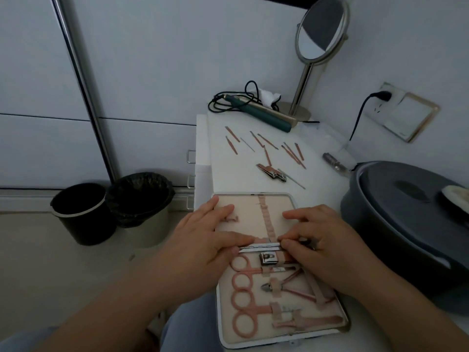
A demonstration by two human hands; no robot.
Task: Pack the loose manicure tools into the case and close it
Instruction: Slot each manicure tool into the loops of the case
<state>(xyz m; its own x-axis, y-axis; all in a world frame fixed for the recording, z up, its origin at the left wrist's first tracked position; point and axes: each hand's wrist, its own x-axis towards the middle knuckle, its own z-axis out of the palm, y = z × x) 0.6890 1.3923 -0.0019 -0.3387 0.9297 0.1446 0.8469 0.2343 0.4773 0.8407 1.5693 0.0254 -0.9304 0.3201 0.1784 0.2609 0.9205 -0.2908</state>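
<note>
Manicure case (253,207) is lying open on the white tabletop (324,179), with both hands resting on it. A silver nail file (258,248) is being held across the case's middle, at the hinge line: one end is being pinched by the left hand (203,240), the other by the right hand (317,237), the remaining fingers of both hands being spread fairly flat on the upper half's lining. Just below the fingertips, a nail clipper (269,258) is being kept under an elastic strap, and nearer the wrists pink-handled scissors (243,269) and a cuticle nipper (286,285) are being held in their loops (two more ring-handled tools are lying below them). Well beyond the hands, loose slim tools (291,152) and a second clipper (271,172) are lying scattered on the tabletop. Farther off, a standing mirror (319,29) and a corded green styling tool (261,110) are sitting.
</note>
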